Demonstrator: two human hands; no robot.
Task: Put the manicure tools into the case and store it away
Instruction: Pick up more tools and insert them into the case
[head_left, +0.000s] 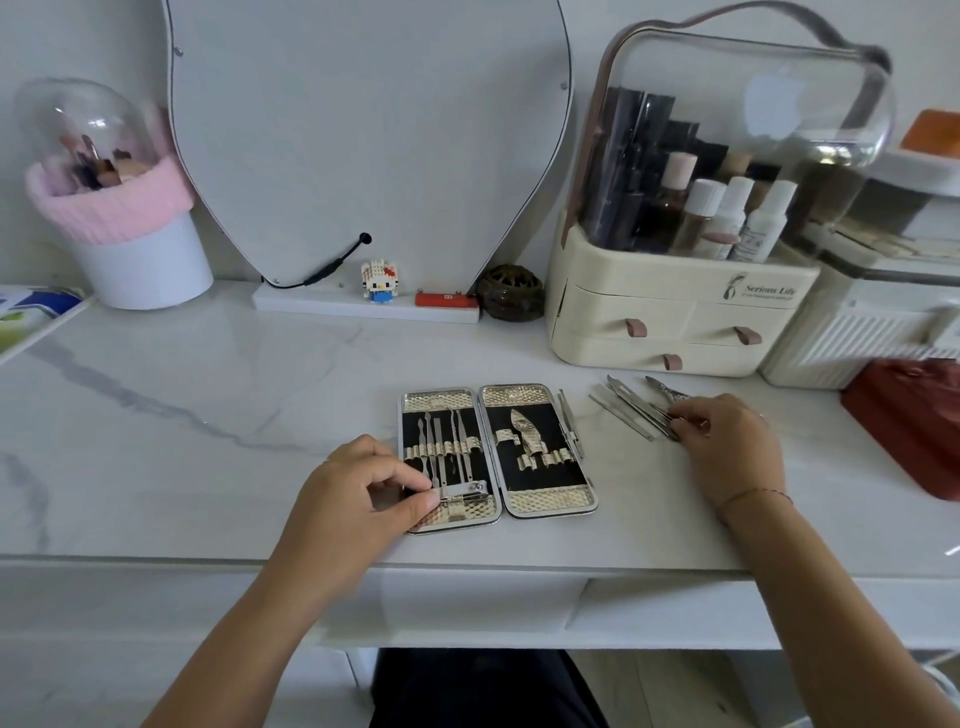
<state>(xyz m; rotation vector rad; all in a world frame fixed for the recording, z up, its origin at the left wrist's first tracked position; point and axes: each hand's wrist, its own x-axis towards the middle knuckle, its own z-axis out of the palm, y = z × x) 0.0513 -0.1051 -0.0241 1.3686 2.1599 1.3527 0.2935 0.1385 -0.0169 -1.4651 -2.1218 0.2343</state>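
An open manicure case with gold-patterned ends and a black lining lies flat on the white marble tabletop. Several thin steel tools sit in the loops of its left half. My left hand pinches a nail clipper at the lower left of the case. A pair of tweezers lies along the case's right edge. To the right, a loose pile of steel tools, with nippers among them, rests on the table. My right hand lies on the near end of that pile, fingers curled over the tools.
A cream cosmetic organiser with drawers and a clear lid stands behind the tools. A red pouch lies at the right edge. A mirror, a small toy figure, a dark round jar and a white brush holder line the back.
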